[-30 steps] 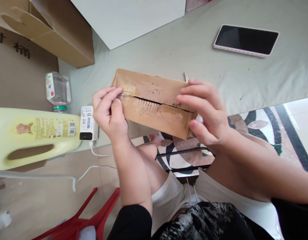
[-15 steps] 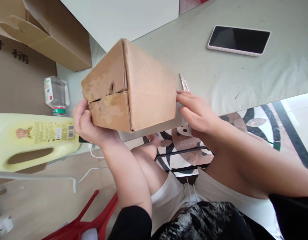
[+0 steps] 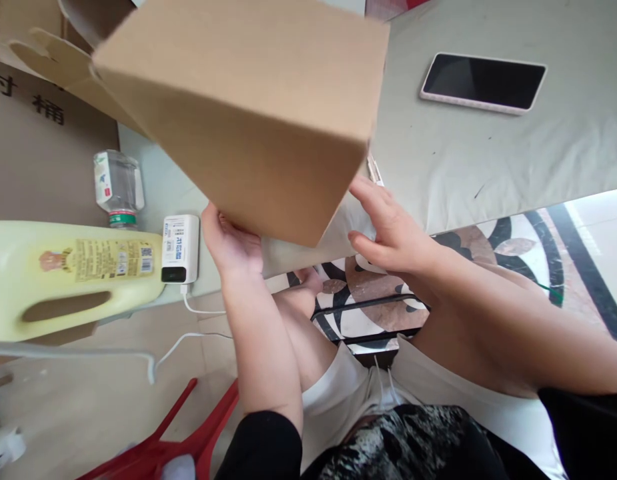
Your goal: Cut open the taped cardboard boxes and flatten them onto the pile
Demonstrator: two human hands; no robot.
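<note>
A plain brown cardboard box (image 3: 258, 107) is held up, tilted, over the cloth-covered table. My left hand (image 3: 233, 243) is closed on its lower left side, with the fingertips hidden behind the cardboard. My right hand (image 3: 388, 223) is at the lower right edge of the box, thumb and fingers apart; whether the fingertips touch the cardboard I cannot tell. Just beyond them lies a slim silver tool (image 3: 374, 171), partly covered by the box.
A smartphone (image 3: 485, 83) lies at the right of the table (image 3: 463, 160). On the left are a white power bank (image 3: 181, 243) with a cable, a clear bottle (image 3: 119, 183), a yellow jug (image 3: 18, 267) and a larger carton (image 3: 33, 140). A red chair (image 3: 198, 440) stands below.
The box has turned and risen toward me; its taped, worn face no longer shows and smooth sides do. My left hand has shifted right beneath it, uncovering the power bank.
</note>
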